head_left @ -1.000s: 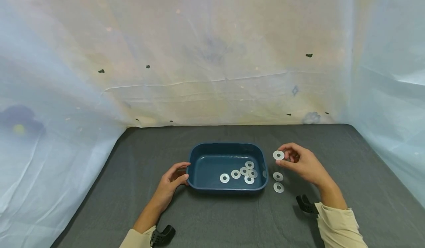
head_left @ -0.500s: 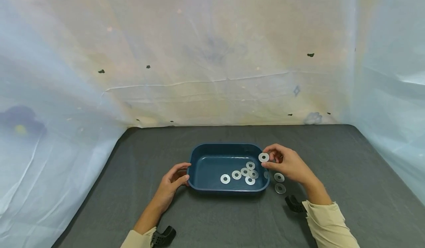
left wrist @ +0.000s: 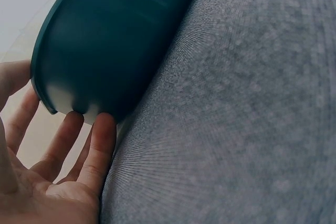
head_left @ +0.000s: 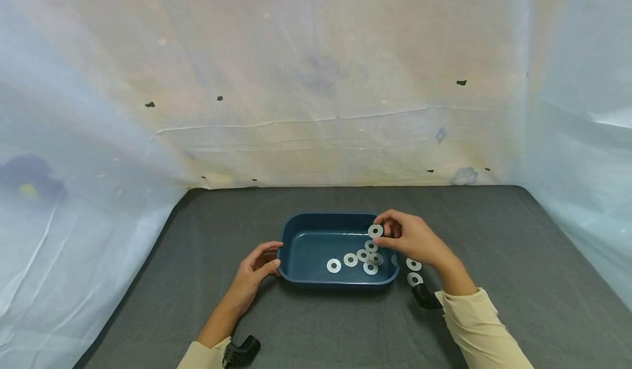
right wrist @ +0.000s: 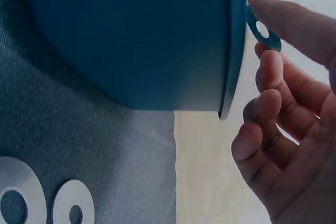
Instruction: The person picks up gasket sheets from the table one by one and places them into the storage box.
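Observation:
My right hand (head_left: 412, 240) pinches a flat silver washer (head_left: 375, 236) between thumb and fingers, above the right part of a dark blue rectangular tray (head_left: 340, 284). Several washers (head_left: 329, 266) lie in the tray, mostly toward its right side, some overlapping. In the right wrist view the held washer (right wrist: 272, 40) sits near the fingertips, just past the tray rim. My left hand (head_left: 254, 273) rests against the tray's left end. Its fairly straight fingers (left wrist: 100, 148) touch the outer wall in the left wrist view.
Two washers, an upper one (head_left: 413, 268) and a lower one (head_left: 415, 284), lie on the grey cloth (head_left: 326, 330) right of the tray. A black wrist mount (head_left: 425, 297) partly overlaps the lower one. Pale patterned sheets (head_left: 316, 138) hang behind and at both sides.
My right hand has carried the pinched washer leftward from beside the tray, across its right rim, to above the inside. The left hand and the tray stay nearly in place.

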The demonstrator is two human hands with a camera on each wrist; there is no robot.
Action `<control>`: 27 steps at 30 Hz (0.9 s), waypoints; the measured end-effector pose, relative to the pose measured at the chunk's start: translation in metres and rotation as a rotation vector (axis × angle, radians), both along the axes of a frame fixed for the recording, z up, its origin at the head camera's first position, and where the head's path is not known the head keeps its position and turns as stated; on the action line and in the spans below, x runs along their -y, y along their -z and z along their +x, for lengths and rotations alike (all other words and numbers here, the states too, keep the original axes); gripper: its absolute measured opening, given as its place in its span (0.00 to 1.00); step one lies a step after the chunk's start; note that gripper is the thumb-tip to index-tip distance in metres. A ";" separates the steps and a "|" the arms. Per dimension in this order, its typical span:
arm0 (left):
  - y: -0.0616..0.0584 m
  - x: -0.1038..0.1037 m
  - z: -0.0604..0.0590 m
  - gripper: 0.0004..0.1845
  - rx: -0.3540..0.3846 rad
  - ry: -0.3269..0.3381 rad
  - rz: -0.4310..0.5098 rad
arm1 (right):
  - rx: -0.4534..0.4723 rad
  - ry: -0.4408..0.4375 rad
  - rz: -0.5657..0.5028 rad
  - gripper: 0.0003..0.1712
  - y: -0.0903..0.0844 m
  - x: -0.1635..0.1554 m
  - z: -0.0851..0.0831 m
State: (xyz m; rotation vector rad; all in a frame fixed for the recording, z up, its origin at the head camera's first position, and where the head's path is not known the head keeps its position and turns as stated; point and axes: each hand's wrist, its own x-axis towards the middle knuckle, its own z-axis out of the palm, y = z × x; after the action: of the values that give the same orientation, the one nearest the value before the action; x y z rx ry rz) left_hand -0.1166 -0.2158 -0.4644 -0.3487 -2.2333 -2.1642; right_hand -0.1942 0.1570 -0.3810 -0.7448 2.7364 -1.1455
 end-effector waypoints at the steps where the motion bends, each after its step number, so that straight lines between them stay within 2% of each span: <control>1: 0.000 0.000 0.000 0.22 0.000 -0.001 0.000 | 0.005 -0.008 0.004 0.19 0.000 0.002 0.000; 16: 0.000 0.001 0.001 0.22 0.013 -0.011 -0.010 | 0.010 -0.007 0.063 0.21 0.003 0.019 -0.004; 27: -0.001 0.001 0.001 0.22 0.026 -0.013 -0.021 | 0.004 0.055 0.045 0.19 0.001 0.008 0.007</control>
State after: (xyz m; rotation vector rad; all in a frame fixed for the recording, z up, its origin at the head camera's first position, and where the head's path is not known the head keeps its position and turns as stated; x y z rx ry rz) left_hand -0.1156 -0.2166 -0.4637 -0.3069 -2.2672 -2.1525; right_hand -0.1871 0.1491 -0.3825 -0.6660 2.7859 -1.0908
